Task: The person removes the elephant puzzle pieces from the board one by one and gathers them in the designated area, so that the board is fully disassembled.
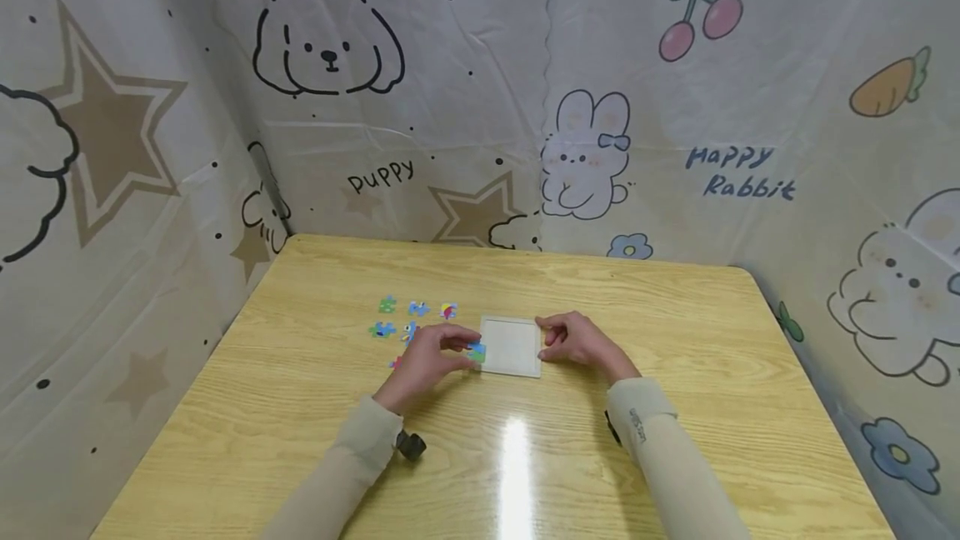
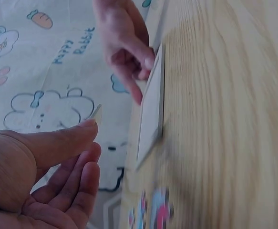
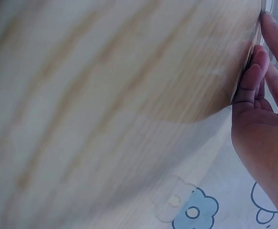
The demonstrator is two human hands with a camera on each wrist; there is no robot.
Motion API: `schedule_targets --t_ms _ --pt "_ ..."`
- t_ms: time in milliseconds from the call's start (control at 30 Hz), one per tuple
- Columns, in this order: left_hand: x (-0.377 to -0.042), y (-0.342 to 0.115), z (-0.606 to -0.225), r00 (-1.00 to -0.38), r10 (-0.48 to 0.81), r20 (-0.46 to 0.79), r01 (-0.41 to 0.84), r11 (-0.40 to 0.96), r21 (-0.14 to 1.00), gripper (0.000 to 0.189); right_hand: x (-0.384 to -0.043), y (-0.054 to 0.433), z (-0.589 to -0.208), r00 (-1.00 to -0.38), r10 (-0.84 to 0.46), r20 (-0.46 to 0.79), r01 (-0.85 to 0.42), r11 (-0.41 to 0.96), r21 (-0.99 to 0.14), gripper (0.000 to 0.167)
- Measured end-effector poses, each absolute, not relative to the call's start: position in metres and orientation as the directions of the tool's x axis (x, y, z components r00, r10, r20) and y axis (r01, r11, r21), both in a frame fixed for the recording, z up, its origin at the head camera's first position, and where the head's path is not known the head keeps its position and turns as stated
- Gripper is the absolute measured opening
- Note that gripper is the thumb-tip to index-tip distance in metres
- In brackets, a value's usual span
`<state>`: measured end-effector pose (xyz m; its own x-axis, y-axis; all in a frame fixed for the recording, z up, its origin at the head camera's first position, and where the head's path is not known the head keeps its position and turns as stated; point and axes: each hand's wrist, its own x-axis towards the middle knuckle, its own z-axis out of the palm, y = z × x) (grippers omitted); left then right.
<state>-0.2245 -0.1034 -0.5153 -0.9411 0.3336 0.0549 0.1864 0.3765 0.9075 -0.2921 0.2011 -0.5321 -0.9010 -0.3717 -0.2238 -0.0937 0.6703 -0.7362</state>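
Observation:
My left hand (image 1: 429, 361) pinches a small blue and green jigsaw piece (image 1: 477, 352) between thumb and fingers, over the left edge of a shallow white puzzle tray (image 1: 512, 347). In the left wrist view the piece (image 2: 97, 114) shows nearly edge-on at the thumb tip. My right hand (image 1: 581, 342) holds the tray's right side, with thumb and index finger set apart along the rim and the other fingers curled. The tray lies flat and its bare inside shows. Several loose jigsaw pieces (image 1: 418, 308) lie left of it, some partly hidden behind my left hand.
The pieces and tray rest on a light wooden table (image 1: 315, 423). A printed cloth (image 1: 472, 107) with cartoon animals hangs behind and along both sides. Bright glare (image 1: 515, 473) falls on the tabletop in front of the tray.

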Motion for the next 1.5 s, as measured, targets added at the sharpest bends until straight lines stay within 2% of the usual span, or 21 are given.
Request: schedule_targets --t_ms 700,1500 --pt "-0.213 -0.197 -0.516 -0.974 0.223 0.047 0.155 0.495 0.855 0.037 -0.295 0.203 -0.530 -0.895 -0.384 -0.225 -0.092 0.654 -0.751 0.070" --pt "-0.218 -0.248 -0.527 -0.980 0.196 -0.015 0.101 0.568 0.817 0.041 -0.293 0.201 -0.531 -0.894 -0.376 -0.242 -0.072 0.656 -0.751 0.070"
